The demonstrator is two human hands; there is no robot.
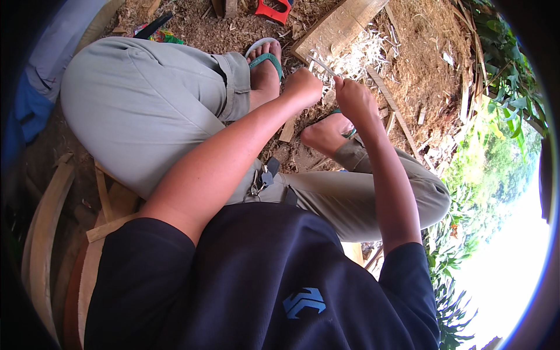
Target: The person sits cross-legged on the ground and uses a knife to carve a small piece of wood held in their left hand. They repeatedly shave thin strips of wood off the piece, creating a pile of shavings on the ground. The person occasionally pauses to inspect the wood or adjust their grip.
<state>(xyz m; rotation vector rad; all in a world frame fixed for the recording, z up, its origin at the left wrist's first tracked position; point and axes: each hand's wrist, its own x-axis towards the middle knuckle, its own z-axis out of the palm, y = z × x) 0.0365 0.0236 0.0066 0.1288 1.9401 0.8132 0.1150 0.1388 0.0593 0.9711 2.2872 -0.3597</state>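
My right hand [357, 100] is closed around one end of a thin, pale, straight piece [322, 65], its thumb on top. Whether this piece is a slim blade or a sliver of wood I cannot tell. Its far end points up and left, above a wooden board [335, 32] lying on the ground. Just left of it, my left hand [304, 88] forms a fist, and what it may hold is hidden. Both hands are in front of my knees, between my sandalled feet. Curly pale wood shavings [373, 51] lie just beyond the hands.
A red-handled tool [274, 10], perhaps a saw, lies at the top. Narrow wood strips [394, 108] are scattered on the sawdust-covered ground. Curved timber pieces [44, 227] stand at the lower left. Green plants [507, 76] line the right side.
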